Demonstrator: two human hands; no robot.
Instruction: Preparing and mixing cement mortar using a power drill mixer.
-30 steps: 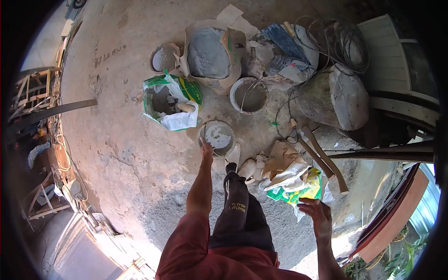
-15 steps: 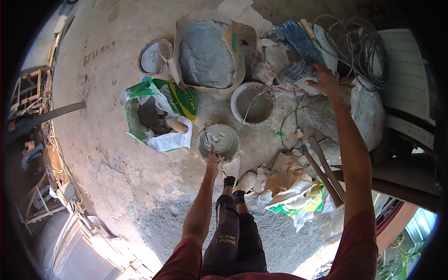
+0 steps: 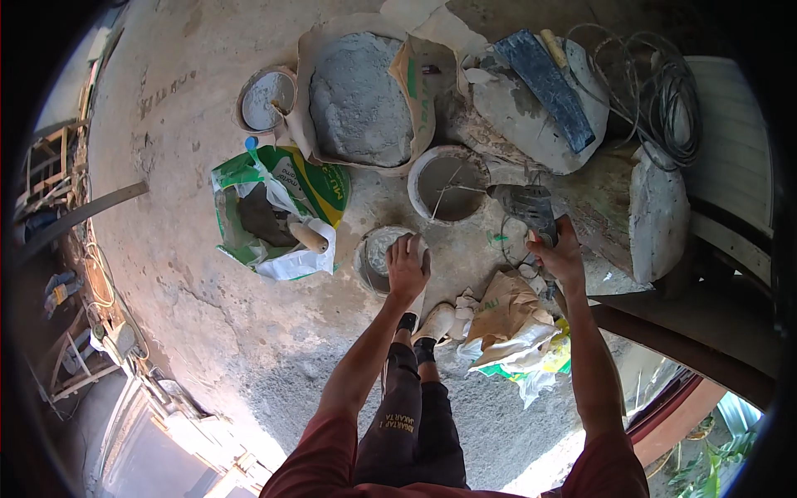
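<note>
My left hand point(image 3: 408, 267) is over the near right side of a small bucket point(image 3: 362, 264) of wet grey mix, fingers bent over its rim. Dark and smeared with grey, a ridged corded power tool point(image 3: 530, 206), probably a drill, is in my right hand point(image 3: 562, 256). Its grip is mostly hidden by my fingers, and a bit of orange shows beside them. To the left of this tool stands a larger round bucket point(image 3: 413, 184) with grey contents and a thin rod across it.
Behind the buckets is an open paper sack point(image 3: 305, 91) of grey powder, beside a small powder tub point(image 3: 241, 106). A green-white bag point(image 3: 224, 217) stands left. At right lie a dark board point(image 3: 544, 91), coiled cable point(image 3: 668, 124) and crumpled sacks point(image 3: 510, 319). My feet are near the small bucket.
My right hand has come nearer and left from the dark board, bringing the power tool along. My left hand has moved slightly right, over the small bucket's rim.
</note>
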